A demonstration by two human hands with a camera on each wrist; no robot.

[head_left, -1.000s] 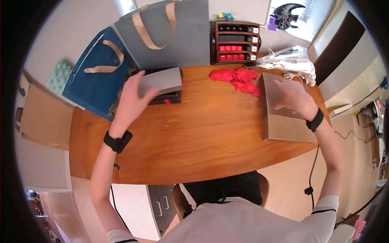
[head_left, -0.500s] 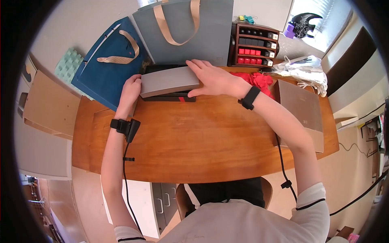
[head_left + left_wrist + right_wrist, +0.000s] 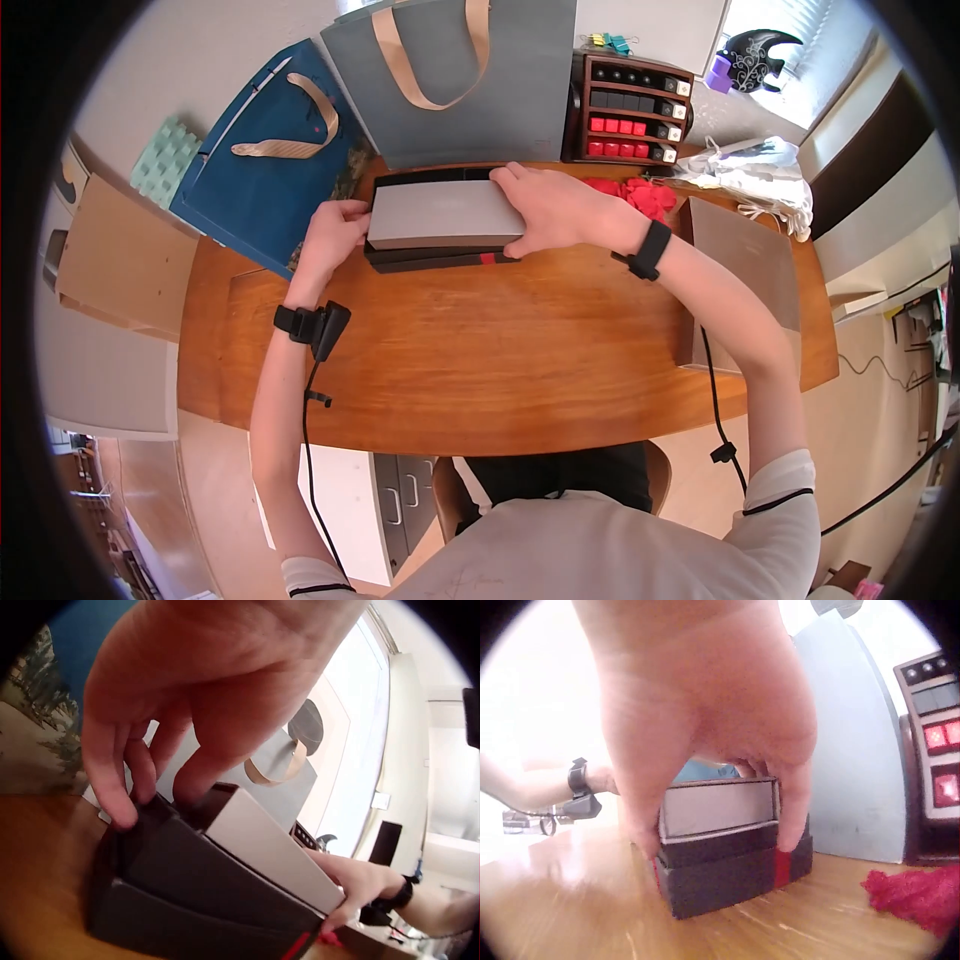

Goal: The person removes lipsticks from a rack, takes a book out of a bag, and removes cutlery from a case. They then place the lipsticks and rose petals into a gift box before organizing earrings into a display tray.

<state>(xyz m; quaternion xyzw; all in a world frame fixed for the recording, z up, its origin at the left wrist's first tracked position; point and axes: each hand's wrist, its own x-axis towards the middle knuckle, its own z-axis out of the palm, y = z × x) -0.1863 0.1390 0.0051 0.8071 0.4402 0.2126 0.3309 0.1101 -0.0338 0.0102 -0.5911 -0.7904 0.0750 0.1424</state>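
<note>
A long grey box [image 3: 445, 215] lies over a black box [image 3: 430, 262] with a red stripe, near the back left of the table [image 3: 480, 350]. At the black box's left end, my left hand [image 3: 335, 238] pinches its edge; in the left wrist view the thumb reaches beside the grey box's end and the fingertips touch the black corner. From the right, my right hand [image 3: 565, 210] grips the grey box's end. The right wrist view shows thumb and fingers down its two long sides, fingertips reaching the black box [image 3: 720, 881].
Behind the boxes stand a grey paper bag [image 3: 450, 130] and a blue paper bag [image 3: 270, 190]. Red petals [image 3: 645, 197] lie right of my right hand. Farther right are a brown box [image 3: 745, 260], a wooden rack [image 3: 630, 105] and a silvery wrapped bundle [image 3: 750, 180].
My right hand has come left from above the brown box and gripped the grey box. My left hand has lowered to the left end. Both boxes have shifted right and straightened.
</note>
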